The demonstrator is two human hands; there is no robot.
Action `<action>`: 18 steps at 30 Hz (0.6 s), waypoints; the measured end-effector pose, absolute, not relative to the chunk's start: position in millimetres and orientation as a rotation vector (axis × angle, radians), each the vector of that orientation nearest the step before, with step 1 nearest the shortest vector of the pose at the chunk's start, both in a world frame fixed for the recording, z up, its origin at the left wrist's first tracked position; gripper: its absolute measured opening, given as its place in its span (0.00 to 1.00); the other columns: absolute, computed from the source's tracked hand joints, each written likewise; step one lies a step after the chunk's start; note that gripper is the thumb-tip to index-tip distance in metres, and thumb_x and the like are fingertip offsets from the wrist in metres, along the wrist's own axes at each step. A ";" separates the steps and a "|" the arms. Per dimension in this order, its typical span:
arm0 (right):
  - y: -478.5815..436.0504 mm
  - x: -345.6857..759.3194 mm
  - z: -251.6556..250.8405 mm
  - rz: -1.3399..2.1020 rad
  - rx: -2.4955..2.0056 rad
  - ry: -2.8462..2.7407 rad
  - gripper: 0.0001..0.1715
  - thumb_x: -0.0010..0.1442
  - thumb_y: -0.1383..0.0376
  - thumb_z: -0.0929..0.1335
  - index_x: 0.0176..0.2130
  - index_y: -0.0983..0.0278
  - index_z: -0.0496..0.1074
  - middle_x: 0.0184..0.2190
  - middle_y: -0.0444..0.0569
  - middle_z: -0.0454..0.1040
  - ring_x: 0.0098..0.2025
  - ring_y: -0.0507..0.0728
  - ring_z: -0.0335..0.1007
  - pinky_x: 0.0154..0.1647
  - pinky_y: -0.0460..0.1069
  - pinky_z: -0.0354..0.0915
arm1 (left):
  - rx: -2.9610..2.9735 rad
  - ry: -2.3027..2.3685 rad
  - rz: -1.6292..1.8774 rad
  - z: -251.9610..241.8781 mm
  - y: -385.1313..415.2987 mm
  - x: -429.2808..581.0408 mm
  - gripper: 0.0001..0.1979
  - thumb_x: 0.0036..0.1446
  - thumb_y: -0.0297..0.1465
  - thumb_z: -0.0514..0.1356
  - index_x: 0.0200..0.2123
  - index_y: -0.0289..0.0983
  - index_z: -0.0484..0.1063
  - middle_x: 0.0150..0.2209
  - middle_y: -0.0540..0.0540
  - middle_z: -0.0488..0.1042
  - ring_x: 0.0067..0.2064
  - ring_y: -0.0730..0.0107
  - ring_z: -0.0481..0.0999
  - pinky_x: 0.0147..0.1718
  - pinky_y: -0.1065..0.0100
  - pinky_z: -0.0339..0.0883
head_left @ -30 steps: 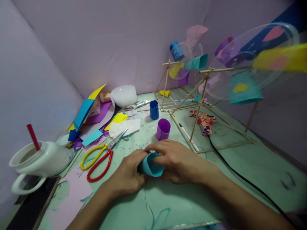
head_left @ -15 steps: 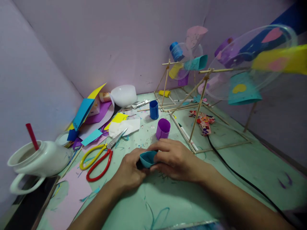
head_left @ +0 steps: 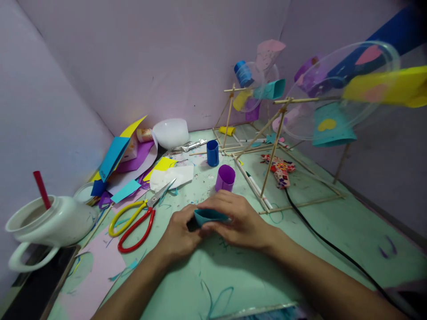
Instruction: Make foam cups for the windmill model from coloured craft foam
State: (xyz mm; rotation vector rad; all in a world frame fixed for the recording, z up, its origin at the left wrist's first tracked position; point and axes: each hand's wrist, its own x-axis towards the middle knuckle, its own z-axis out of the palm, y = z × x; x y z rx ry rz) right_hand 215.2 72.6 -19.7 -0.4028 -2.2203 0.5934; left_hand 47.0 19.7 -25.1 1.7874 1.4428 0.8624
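Note:
Between both hands, low over the table, is a teal paper cup (head_left: 208, 217) whose opening is pressed to a narrow oval. My left hand (head_left: 182, 229) grips its left side, the fingertips partly hidden. My right hand (head_left: 235, 218) pinches the right side, fingers behind the rim and thumb in front. Just beyond my right hand stands a purple paper cup (head_left: 226, 178), with a blue paper cup (head_left: 212, 153) upright farther back. Scissors (head_left: 138, 218) with one yellow and one red handle lie partly open left of my hands.
At right stand two stick frames (head_left: 276, 146) carrying clear discs with coloured paper cups. A glue gun (head_left: 282, 169) with a black cable lies inside the nearer frame. Coloured paper (head_left: 115, 155) is piled at left, near a white jug (head_left: 63, 220) on its side. Markers (head_left: 255, 184) lie along the frame.
The teal cup's opening has become flatter and wider as my right hand squeezes it. The whole view has shifted slightly; other things rest where they were.

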 end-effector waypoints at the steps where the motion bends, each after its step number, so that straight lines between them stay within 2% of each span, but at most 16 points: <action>1: 71.7 213.5 -21.4 0.589 -0.422 -2.194 0.14 0.58 0.65 0.67 0.45 0.65 0.71 0.35 0.51 0.77 0.36 0.56 0.70 0.37 0.51 0.66 | 1.773 1.448 0.873 -25.7 19.2 47.2 0.10 0.50 0.37 0.59 0.30 0.35 0.70 0.29 0.48 0.72 0.31 0.67 0.69 0.30 0.67 0.64; 6: 73.4 223.2 -10.9 0.512 -0.526 -1.987 0.27 0.50 0.58 0.73 0.49 0.63 0.69 0.41 0.54 0.76 0.39 0.59 0.71 0.42 0.55 0.66 | 1.667 1.480 0.924 -20.8 18.1 46.2 0.10 0.48 0.36 0.61 0.32 0.35 0.71 0.31 0.48 0.75 0.33 0.66 0.72 0.33 0.66 0.67; 9: 87.2 239.5 0.4 0.600 -0.812 -1.686 0.27 0.51 0.61 0.72 0.51 0.60 0.67 0.44 0.53 0.74 0.40 0.58 0.70 0.44 0.56 0.66 | 1.499 1.660 1.026 -10.6 27.3 44.7 0.13 0.44 0.36 0.63 0.33 0.35 0.72 0.34 0.46 0.77 0.36 0.63 0.75 0.38 0.63 0.68; 14: 116.3 249.9 -15.3 1.007 -1.168 -1.686 0.47 0.39 0.68 0.75 0.57 0.64 0.59 0.51 0.59 0.68 0.48 0.62 0.67 0.47 0.59 0.66 | 1.431 1.827 1.053 -3.7 60.6 50.0 0.14 0.41 0.33 0.64 0.33 0.34 0.72 0.32 0.45 0.78 0.33 0.62 0.75 0.35 0.61 0.69; 16: 122.0 245.0 -30.1 1.045 -1.204 -1.749 0.49 0.39 0.71 0.75 0.58 0.63 0.58 0.51 0.58 0.68 0.50 0.63 0.67 0.49 0.59 0.65 | 1.439 1.825 1.051 -8.8 71.4 55.3 0.14 0.41 0.32 0.64 0.33 0.34 0.72 0.32 0.46 0.78 0.33 0.62 0.75 0.35 0.61 0.69; 18: 124.1 238.5 -42.9 1.032 -1.177 -1.798 0.45 0.42 0.72 0.73 0.57 0.61 0.59 0.50 0.55 0.70 0.50 0.62 0.68 0.51 0.58 0.64 | 1.461 1.824 1.047 -15.8 77.8 60.4 0.13 0.40 0.31 0.64 0.33 0.34 0.72 0.32 0.46 0.78 0.34 0.62 0.75 0.36 0.61 0.69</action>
